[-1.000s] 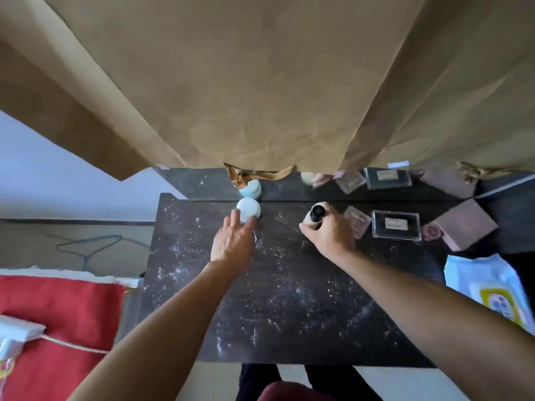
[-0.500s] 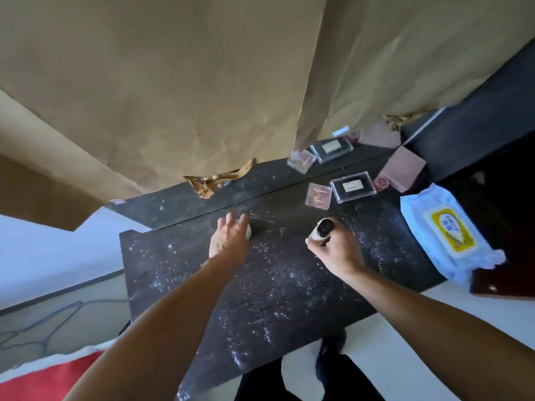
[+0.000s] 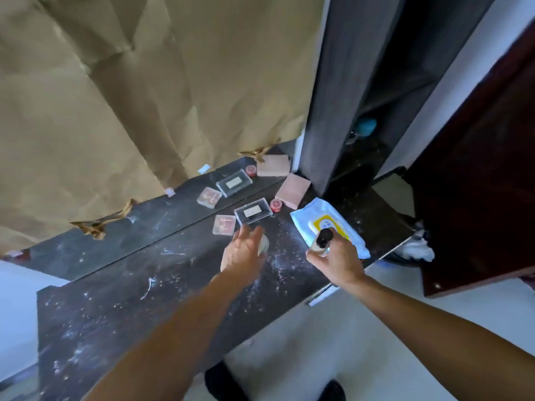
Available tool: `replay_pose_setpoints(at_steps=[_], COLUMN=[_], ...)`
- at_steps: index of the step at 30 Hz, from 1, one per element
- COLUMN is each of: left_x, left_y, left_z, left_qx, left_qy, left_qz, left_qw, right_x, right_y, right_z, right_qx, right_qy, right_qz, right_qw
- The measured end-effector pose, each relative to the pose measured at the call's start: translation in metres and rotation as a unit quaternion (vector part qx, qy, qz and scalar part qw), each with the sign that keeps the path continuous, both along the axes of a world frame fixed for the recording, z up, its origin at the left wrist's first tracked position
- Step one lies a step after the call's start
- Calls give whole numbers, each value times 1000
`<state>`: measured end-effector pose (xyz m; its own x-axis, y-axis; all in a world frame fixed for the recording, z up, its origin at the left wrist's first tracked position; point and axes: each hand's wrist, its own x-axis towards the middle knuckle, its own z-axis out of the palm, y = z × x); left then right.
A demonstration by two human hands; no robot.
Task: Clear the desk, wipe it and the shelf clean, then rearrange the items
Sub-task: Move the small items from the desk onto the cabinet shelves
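**Desk clearing under way, wiping not started**

Head view. Dark desk point(image 3: 139, 302), top speckled all over with white dust and smears.

Left hand point(image 3: 241, 254) hangs over the middle of the desk, toward the back edge. It appears to hold a small white jar point(image 3: 264, 245) between thumb and fingers. The back of the hand hides part of the grip.

Right hand point(image 3: 337, 260) is curled round a small bottle with a black cap point(image 3: 322, 241), held upright above the front right corner, over the near end of a wet-wipe pack point(image 3: 304, 219). The pack lies flat at the right end of the desk.

Still along the back edge, right half:
- a clear pink case point(image 3: 223, 225)
- just beside it, a clear case with a black base point(image 3: 253, 214)
- a little red pot point(image 3: 275, 204)
- a pink box point(image 3: 293, 190), nearest the back right corner

Behind them a mirror strip point(image 3: 162, 206) repeats them. Brown paper point(image 3: 144, 96) covers the rest.

The tall dark shelf point(image 3: 333, 111) stands past the right end. Something teal point(image 3: 366, 127) sits inside; the interior is too dim to read further.

Judgement: early stage. Two items are in hand and leaving the desk, and four small items plus the wipes remain. The dust suggests no wiping yet. Shelf cleaning and rearranging are all still to do.
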<state>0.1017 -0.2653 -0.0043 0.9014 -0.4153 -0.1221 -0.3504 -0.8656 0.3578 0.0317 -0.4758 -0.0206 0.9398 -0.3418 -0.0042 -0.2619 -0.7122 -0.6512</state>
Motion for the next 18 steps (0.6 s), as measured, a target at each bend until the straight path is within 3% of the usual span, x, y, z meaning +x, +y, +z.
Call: replay_pose_setpoints(at_steps=[9, 18], left_x=[-17, 69], left_y=[-162, -279], left_z=[28, 31], left_qx=[-13, -2], left_qy=[-22, -50], left_qz=[-70, -90], left_qw=[997, 995], right_x=[-50, -13], right_y=[-160, -250], right_z=[24, 27], right_qx=[10, 5], right_qy=[26, 17], right_qz=[-54, -102], right_qw=[998, 995])
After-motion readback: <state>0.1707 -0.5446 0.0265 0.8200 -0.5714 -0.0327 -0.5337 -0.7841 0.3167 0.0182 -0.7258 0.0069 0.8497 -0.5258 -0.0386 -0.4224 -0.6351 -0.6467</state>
